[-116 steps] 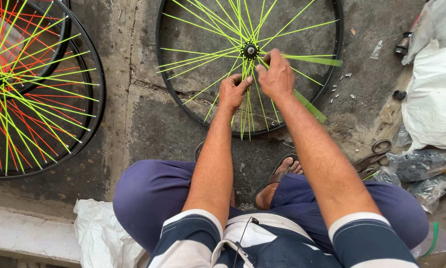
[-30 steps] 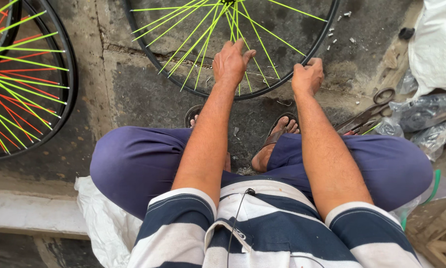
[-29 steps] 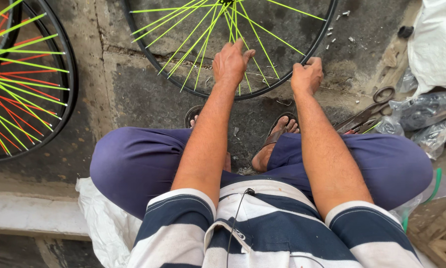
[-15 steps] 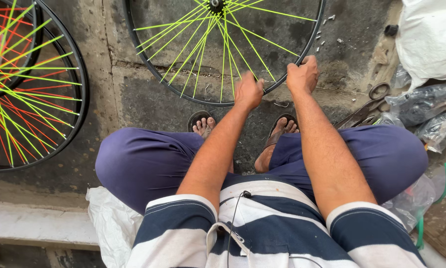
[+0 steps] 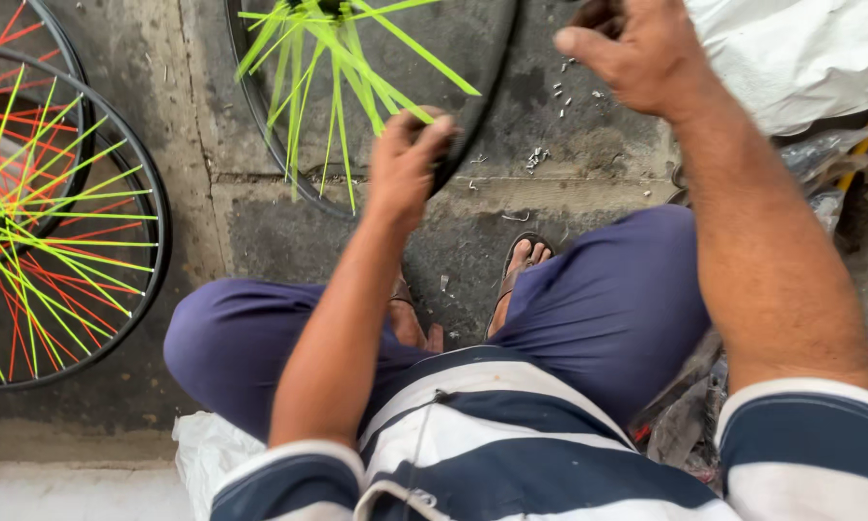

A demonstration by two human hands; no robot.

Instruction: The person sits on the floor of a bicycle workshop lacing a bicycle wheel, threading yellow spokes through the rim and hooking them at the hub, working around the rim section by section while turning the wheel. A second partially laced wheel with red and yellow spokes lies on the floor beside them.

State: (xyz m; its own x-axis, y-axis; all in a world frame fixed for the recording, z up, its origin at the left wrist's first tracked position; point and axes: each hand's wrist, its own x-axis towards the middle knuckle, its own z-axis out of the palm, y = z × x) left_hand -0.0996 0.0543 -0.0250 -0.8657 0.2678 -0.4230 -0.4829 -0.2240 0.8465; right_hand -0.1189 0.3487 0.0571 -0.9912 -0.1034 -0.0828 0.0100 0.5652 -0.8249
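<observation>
Bicycle wheel (image 5: 492, 96) rim pinched in left hand (image 5: 405, 164) fingers; right hand (image 5: 636, 48) curled, apart, contents hidden.

One camera sits on my head and looks steeply down, close over my lap, toward the concrete floor (image 5: 569, 145) ahead.

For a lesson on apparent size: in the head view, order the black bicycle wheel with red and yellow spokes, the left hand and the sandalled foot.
1. Black bicycle wheel with red and yellow spokes, partly cropped
2. Left hand, nearer the camera
3. Sandalled foot, partly hidden
</observation>
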